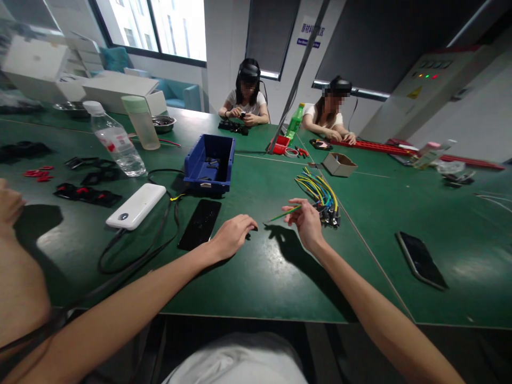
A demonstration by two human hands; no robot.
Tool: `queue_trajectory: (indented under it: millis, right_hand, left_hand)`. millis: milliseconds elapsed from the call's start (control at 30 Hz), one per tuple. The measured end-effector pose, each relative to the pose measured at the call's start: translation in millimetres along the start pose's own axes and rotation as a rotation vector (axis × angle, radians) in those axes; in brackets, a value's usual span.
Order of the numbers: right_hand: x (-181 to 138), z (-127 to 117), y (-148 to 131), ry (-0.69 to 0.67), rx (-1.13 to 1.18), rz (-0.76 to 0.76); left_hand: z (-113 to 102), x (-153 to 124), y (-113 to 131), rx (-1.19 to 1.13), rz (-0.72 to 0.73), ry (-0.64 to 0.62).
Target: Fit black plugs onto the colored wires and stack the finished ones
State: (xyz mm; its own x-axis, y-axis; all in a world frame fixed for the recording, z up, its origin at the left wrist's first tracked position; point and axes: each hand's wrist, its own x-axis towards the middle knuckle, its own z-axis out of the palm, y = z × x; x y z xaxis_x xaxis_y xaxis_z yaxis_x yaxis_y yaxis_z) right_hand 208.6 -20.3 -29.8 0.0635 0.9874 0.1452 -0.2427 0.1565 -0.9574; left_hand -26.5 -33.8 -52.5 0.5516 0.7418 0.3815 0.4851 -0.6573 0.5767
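My right hand [307, 220] is raised a little above the green table [260, 266], fingers pinched on a thin green-yellow wire [282, 215] that points left. Just beyond it lies a bundle of green, yellow and blue wires [320, 194] with dark connectors at the near end. My left hand [234, 234] rests on the table, fingers curled down over a small dark piece [253, 229] at its fingertips. A black phone [200, 224] lies just left of that hand.
A blue bin [210, 162] stands behind the phone. A white power bank [136, 206] with a black cable, a water bottle [116, 140] and black parts lie left. Another phone [421, 260] lies right. Two people work at the far side.
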Motion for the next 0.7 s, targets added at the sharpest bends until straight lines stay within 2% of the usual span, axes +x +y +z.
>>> queue_trajectory:
  millis: [167,400,700]
  right_hand:
    - [-5.2,-4.0,-8.6,0.001,-0.151,-0.036]
    - [-8.1,-8.2,-29.0,-0.017,-0.458,-0.147]
    - [-10.1,-5.8,-33.7,-0.001,-0.451,-0.161]
  left_hand:
    - [-2.0,0.5,-0.1,0.016,-0.018,-0.016]
    - [-6.7,-0.5,5.9,0.205,0.048,-0.171]
    - [-10.1,0.4,1.7,0.330,-0.077,-0.137]
